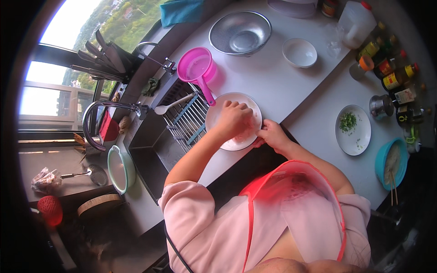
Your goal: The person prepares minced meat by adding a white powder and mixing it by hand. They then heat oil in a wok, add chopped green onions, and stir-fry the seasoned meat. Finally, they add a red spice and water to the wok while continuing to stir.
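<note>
A white plate (218, 138) lies on the counter beside the sink, reaching over a steel drying rack. Pale pink pieces that look like raw meat (243, 136) are spread on it. My left hand (235, 117) is down in the plate with its fingers curled over the pink pieces; the fingertips are hidden beneath it. At the plate's right edge, my right hand (271, 136) grips the rim, thumb on top. A pink plastic ladle-like dipper (196, 66) stands just beyond, its handle (207, 92) reaching to the plate's rim.
A steel colander (240, 34) and a white bowl (299, 53) stand farther back. Chopped greens (348, 122) sit on an oval plate (363, 136) at right, near a turquoise bowl (380, 167) with chopsticks. The sink (141, 160), faucet (117, 104) and knife block (121, 59) are at left.
</note>
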`<act>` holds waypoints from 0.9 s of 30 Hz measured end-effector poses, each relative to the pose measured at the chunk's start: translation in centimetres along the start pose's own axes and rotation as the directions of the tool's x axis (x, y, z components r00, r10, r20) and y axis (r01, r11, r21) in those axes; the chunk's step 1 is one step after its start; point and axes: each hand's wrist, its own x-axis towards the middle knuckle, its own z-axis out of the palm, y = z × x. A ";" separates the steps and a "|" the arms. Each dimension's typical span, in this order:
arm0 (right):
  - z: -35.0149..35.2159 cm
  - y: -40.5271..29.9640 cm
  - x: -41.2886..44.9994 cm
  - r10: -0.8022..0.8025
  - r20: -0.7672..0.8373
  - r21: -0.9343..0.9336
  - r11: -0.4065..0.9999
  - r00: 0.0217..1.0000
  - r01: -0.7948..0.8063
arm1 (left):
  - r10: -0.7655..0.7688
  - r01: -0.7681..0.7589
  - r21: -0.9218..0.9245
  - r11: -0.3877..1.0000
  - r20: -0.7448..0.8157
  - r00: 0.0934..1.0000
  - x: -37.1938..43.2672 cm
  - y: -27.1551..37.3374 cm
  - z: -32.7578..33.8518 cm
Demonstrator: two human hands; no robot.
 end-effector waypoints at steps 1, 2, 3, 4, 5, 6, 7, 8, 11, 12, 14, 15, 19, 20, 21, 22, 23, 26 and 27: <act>-0.4 0.1 -0.1 -0.002 0.000 0.007 1.000 1.000 0.002 | -0.039 0.041 -0.019 0.999 0.082 0.996 0.1 0.2 -0.9; -0.9 0.2 -0.2 -0.030 0.001 -0.021 0.999 1.000 0.030 | -0.043 0.044 -0.009 0.999 0.074 0.996 0.0 0.6 -1.7; -1.1 0.3 -0.4 -0.054 0.012 -0.052 0.997 0.998 0.055 | -0.051 0.051 -0.003 0.999 0.079 0.996 -0.3 1.2 -2.3; -1.3 0.2 -0.7 -0.053 0.021 -0.047 0.997 0.998 0.054 | 0.036 -0.035 -0.044 0.998 0.033 0.999 -0.7 2.0 -2.7; -1.6 0.1 -1.1 -0.047 0.031 -0.023 0.999 0.998 0.047 | 0.121 -0.122 -0.082 0.989 -0.016 0.992 -1.0 2.7 -2.8; -1.8 -0.1 -1.5 -0.041 0.044 -0.002 0.999 0.998 0.041 | 0.152 -0.141 -0.115 0.983 0.092 0.984 -1.1 3.4 -2.6; -2.0 -0.3 -2.0 -0.041 0.054 0.002 0.999 0.998 0.041 | 0.143 -0.132 -0.109 0.985 0.096 0.985 -1.3 4.3 -2.3; -2.3 -0.4 -2.5 -0.026 0.046 -0.011 1.000 0.999 0.027 | 0.144 -0.141 -0.038 0.989 0.110 0.983 -1.6 5.3 -2.0; -3.8 -0.1 -4.2 -0.020 0.035 -0.006 1.000 0.999 0.021 | 0.154 -0.161 0.034 0.986 0.165 0.974 -2.0 6.9 -2.0; -4.3 0.0 -4.9 -0.025 0.030 0.007 1.000 0.999 0.025 | 0.180 -0.193 0.051 0.980 0.194 0.964 -2.1 7.7 -3.3; -4.8 -0.8 -6.9 -0.042 0.018 0.007 0.999 0.999 0.041 | 0.190 -0.209 0.083 0.974 0.191 0.963 -2.7 8.9 -4.5; -4.9 -1.1 -7.8 -0.065 0.017 -0.001 0.998 0.998 0.065 | 0.192 -0.201 0.079 0.976 0.109 0.975 -2.9 9.1 -4.3; -5.3 -0.2 -11.2 -0.092 -0.029 -0.010 0.996 0.995 0.091 | 0.181 -0.179 -0.023 0.984 0.127 0.975 -1.4 10.4 -2.5; -5.2 0.0 -12.1 -0.109 -0.058 -0.010 0.994 0.992 0.109 | 0.137 -0.132 -0.038 0.991 0.185 0.973 -1.0 10.8 -2.2; -5.2 0.1 -13.2 -0.111 -0.081 -0.019 0.994 0.991 0.110 | 0.175 -0.170 -0.041 0.985 0.183 0.968 -0.7 11.6 -2.8; -5.2 0.3 -14.3 -0.109 -0.110 -0.027 0.994 0.988 0.107 | 0.116 -0.086 -0.204 0.975 0.142 0.983 -0.4 12.9 -4.2; -5.1 0.4 -15.5 -0.120 -0.151 -0.023 0.993 0.981 0.117 | 0.051 -0.004 -0.366 0.931 0.119 0.992 -0.3 13.6 -4.8; -4.6 1.5 -19.1 -0.167 -0.255 0.006 0.985 0.952 0.174 | 0.114 -0.022 -0.518 0.855 0.146 0.983 -0.6 15.1 -6.4; -4.7 2.2 -20.1 -0.181 -0.296 0.020 0.980 0.938 0.196 | 0.151 -0.054 -0.490 0.870 0.161 0.975 -0.7 15.7 -6.7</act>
